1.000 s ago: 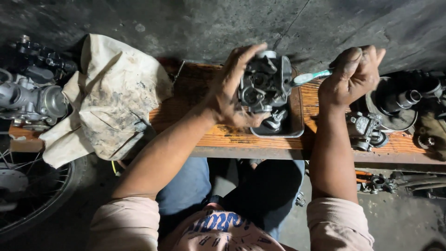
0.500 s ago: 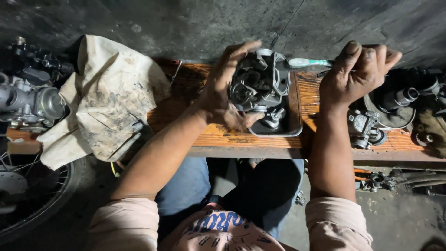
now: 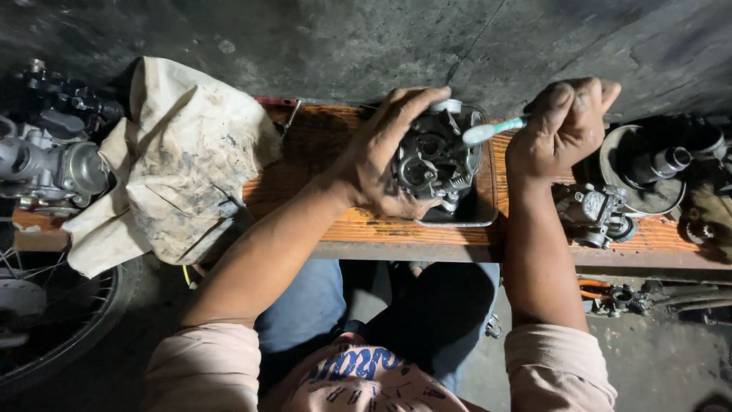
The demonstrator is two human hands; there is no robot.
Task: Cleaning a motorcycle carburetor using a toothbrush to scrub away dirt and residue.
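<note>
Two hands work: our left hand (image 3: 381, 164) keeps gripping the carburetor (image 3: 436, 156) at centre frame, now tilted, while our right hand (image 3: 560, 130), fingers closed around the toothbrush (image 3: 492, 131), has brought its bristles onto it.

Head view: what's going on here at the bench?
A person seated at a wooden bench grips a grimy carburetor in the left hand, over a metal tray. The right hand holds a toothbrush with its head at the carburetor. A stained cloth lies to the left, more engine parts to the right.
</note>
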